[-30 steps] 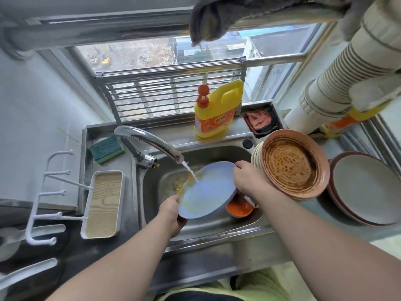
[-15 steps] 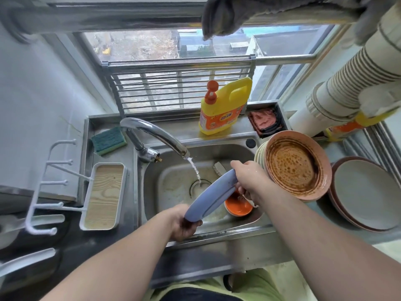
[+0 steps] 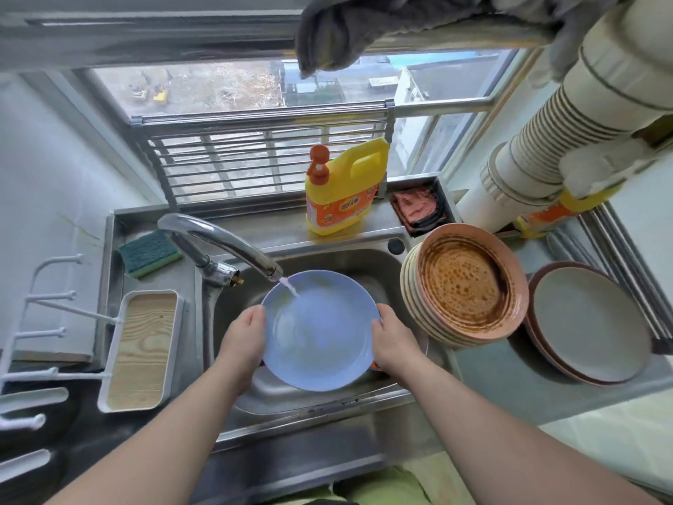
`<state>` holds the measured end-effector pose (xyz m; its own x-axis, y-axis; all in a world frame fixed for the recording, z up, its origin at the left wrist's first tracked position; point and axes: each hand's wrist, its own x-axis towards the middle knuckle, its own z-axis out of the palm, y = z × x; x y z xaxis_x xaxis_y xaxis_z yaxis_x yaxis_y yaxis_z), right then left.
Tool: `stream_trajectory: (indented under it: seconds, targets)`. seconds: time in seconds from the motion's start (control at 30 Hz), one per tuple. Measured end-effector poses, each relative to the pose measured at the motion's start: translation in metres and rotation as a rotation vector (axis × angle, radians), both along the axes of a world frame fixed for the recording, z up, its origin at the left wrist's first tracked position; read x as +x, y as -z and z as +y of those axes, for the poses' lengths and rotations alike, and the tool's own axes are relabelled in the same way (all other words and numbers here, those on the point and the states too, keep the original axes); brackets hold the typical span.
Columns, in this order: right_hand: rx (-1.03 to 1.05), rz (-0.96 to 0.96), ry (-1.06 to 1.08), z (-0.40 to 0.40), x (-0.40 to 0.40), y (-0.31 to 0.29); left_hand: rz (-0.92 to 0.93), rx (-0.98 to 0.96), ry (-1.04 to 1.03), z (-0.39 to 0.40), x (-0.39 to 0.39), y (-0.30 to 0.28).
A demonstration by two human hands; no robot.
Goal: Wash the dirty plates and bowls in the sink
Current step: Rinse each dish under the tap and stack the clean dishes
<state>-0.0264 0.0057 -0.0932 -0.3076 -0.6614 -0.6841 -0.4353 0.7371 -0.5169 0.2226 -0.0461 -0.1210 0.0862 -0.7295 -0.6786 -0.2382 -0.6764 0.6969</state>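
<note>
A light blue plate (image 3: pixel 320 329) is held face up over the steel sink (image 3: pixel 368 262), under the stream from the tap (image 3: pixel 222 238). My left hand (image 3: pixel 242 340) grips its left rim and my right hand (image 3: pixel 391 340) grips its right rim. Water lands on the plate's upper part. To the right of the sink leans a stack of dirty plates (image 3: pixel 469 286) with brown sauce on the top one. An orange bowl (image 3: pixel 375 366) in the sink is almost hidden beneath the blue plate.
Clean grey plates (image 3: pixel 590 322) lie at the far right. A yellow detergent bottle (image 3: pixel 342 191) and a red cloth (image 3: pixel 415 209) stand behind the sink. A green sponge (image 3: pixel 149 253) and a wooden-bottomed tray (image 3: pixel 140 351) sit on the left. A white pipe (image 3: pixel 546 147) rises at right.
The plate went from tilted under the tap, to edge-on while draining, to flat and face up under the water. Its yellow residue is gone. Both hands shifted to opposite rims.
</note>
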Motion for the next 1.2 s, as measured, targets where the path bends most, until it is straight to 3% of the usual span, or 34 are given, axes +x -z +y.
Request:
stream_trajectory:
  seconds: [0.1, 0.3, 0.47, 0.97, 1.2]
  targets:
    - [-0.081, -0.002, -0.020, -0.006, -0.001, 0.012, 0.017, -0.065, -0.040, 0.002, -0.003, -0.010]
    - [-0.217, -0.048, 0.030, -0.024, -0.009, 0.020, 0.079, -0.006, -0.156, 0.012, -0.016, -0.029]
    - [-0.252, -0.206, 0.067, -0.036, -0.004, 0.029, 0.093, -0.005, -0.263, 0.017, -0.019, -0.042]
    - [-0.060, -0.577, 0.271, -0.060, 0.042, 0.067, 0.048, -0.137, -0.403, 0.017, 0.002, -0.066]
    - [0.145, -0.592, 0.220, -0.053, 0.056, 0.068, 0.029, -0.114, -0.369, 0.022, 0.013, -0.081]
